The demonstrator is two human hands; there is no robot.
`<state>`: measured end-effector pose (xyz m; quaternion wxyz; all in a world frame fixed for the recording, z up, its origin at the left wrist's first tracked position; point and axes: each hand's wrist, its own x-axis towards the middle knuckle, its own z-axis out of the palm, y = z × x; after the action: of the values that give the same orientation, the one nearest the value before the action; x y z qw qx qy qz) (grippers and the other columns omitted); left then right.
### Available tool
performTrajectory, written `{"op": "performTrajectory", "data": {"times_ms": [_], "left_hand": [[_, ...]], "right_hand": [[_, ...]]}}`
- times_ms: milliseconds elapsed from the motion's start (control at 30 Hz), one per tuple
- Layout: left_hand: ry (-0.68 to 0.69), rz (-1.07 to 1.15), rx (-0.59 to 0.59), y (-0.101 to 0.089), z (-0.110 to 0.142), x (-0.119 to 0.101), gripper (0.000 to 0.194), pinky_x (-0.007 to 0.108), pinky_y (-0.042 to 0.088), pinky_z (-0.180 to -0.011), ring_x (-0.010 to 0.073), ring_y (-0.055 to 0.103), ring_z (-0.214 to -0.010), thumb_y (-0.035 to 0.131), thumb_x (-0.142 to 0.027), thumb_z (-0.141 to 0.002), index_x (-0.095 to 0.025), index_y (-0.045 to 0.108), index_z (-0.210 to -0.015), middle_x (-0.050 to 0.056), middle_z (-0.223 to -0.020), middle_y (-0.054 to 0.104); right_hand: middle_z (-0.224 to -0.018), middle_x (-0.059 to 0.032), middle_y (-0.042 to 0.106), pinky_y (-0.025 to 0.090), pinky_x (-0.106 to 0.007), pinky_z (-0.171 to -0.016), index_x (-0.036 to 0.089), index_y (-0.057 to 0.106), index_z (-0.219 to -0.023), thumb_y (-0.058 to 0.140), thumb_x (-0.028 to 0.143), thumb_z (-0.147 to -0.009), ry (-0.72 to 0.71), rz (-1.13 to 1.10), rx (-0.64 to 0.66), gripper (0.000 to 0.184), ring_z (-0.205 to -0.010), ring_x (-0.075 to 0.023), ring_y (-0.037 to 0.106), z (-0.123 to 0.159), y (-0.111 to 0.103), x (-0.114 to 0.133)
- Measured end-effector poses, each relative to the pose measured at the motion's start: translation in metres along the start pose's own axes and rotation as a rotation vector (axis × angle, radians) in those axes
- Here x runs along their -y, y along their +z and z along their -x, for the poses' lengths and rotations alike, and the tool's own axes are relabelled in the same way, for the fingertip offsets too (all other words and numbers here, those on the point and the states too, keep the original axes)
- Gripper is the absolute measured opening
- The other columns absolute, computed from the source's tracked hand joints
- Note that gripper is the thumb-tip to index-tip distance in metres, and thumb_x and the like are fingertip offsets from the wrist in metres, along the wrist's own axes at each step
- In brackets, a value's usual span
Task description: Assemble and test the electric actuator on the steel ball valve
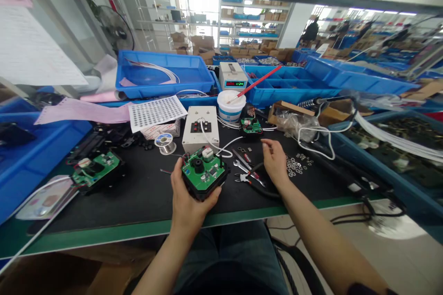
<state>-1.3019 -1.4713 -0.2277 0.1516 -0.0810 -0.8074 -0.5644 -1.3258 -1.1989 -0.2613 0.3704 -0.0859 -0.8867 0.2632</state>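
My left hand (188, 198) grips a green circuit board in a black housing (204, 173), fingers and thumb around its lower edge. The board faces up, with a black cylindrical part and a white connector on it; a white cable rises behind. My right hand (275, 161) hovers over or rests on the black mat, fingers loosely extended, with nothing visible in them. Close to its right lie several small metal nuts or washers (294, 166). To its left are cutting pliers (244, 177), a wrench (238, 164) and a screwdriver (246, 157).
Another board in a housing (98, 170) lies at left, and a third board (252, 125) farther back. Behind stand a solder spool (165, 144), a switch box (188, 136), a white tub (230, 108) and a digital meter (232, 73). Blue bins (162, 76) line the back.
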Motion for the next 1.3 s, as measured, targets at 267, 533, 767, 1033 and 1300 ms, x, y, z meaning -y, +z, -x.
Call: {"op": "performTrajectory", "data": {"times_ms": [267,533,767,1033,1300], "left_hand": [[-0.066,0.043,-0.040,-0.010,0.017,0.001,0.091,0.059,0.029,-0.112,0.0362,0.037,-0.134,0.074,-0.042,-0.070,-0.024,0.025,-0.145,0.015,-0.146,0.033],[-0.063,-0.042,-0.063,-0.014,0.024,0.009,0.102,0.055,0.038,-0.108,0.0378,0.040,-0.133,0.076,-0.042,-0.067,-0.020,0.017,-0.147,0.018,-0.145,0.034],[0.025,-0.119,-0.014,-0.008,0.028,0.012,0.118,0.052,0.050,-0.097,0.0404,0.045,-0.128,0.083,-0.041,-0.058,-0.020,0.010,-0.148,0.022,-0.140,0.036],[-0.132,-0.082,0.070,-0.018,0.015,0.010,0.111,0.057,0.039,-0.106,0.0395,0.039,-0.134,0.076,-0.041,-0.066,-0.020,0.005,-0.149,0.022,-0.148,0.029],[-0.107,-0.067,0.139,-0.024,0.015,0.010,0.117,0.055,0.036,-0.108,0.0381,0.038,-0.135,0.079,-0.042,-0.063,-0.018,0.004,-0.149,0.023,-0.148,0.028]], "right_hand": [[-0.099,-0.0124,0.061,0.050,-0.045,-0.084,0.016,0.060,-0.100,0.040,0.032,-0.094,-0.145,-0.058,0.180,0.027,-0.094,-0.0293,0.060,-0.035,-0.021,0.021],[-0.116,-0.0117,0.061,0.042,-0.038,-0.101,0.012,0.064,-0.109,0.054,0.016,-0.095,-0.222,-0.080,0.617,0.018,-0.111,-0.0238,0.056,-0.148,0.095,0.115],[-0.127,-0.0114,0.054,0.039,-0.047,-0.105,0.012,0.058,-0.121,0.065,0.031,-0.096,-0.094,-0.054,0.810,0.032,-0.118,-0.0260,0.051,-0.178,0.162,0.120],[-0.120,-0.0100,0.057,0.043,-0.044,-0.100,0.012,0.058,-0.119,0.065,0.031,-0.096,0.036,-0.054,0.798,0.031,-0.110,-0.0241,0.055,-0.176,0.165,0.123],[-0.118,-0.0090,0.058,0.040,-0.044,-0.103,0.012,0.063,-0.108,0.052,0.029,-0.104,0.030,-0.097,0.719,0.022,-0.114,-0.0230,0.053,-0.161,0.155,0.134]]}}
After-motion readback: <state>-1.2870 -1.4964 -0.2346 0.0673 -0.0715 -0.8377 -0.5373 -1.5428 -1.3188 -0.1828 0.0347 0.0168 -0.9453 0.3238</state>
